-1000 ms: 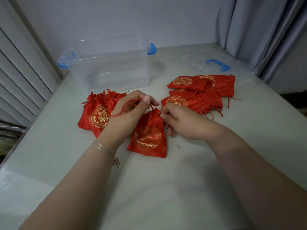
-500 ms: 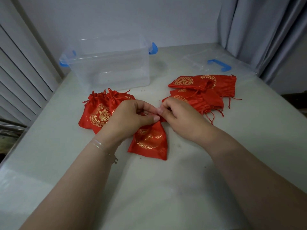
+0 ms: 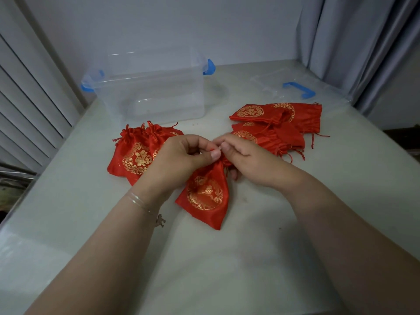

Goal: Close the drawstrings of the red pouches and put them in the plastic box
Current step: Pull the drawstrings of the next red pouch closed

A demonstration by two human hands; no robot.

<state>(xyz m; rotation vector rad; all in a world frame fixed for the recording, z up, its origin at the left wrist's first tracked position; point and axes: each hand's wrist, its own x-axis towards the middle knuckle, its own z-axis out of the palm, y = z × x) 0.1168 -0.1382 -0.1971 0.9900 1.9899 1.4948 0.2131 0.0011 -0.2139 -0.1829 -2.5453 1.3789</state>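
A red pouch with a gold emblem lies in the middle of the table, its gathered neck pointing away from me. My left hand and my right hand both pinch that neck and its drawstring, fingertips almost touching. Two cinched red pouches lie to the left, partly behind my left hand. A pile of several open, flat red pouches lies to the right. The clear plastic box with blue clips stands open at the back; nothing shows inside it.
The box's clear lid with a blue handle lies at the back right. A grey curtain hangs at the right, slatted panels at the left. The pale table reaches toward me.
My left hand, which held the drawstring pulled out to the left, has come in to the pouch's neck. Both hands now meet there, and the neck is bunched tighter.
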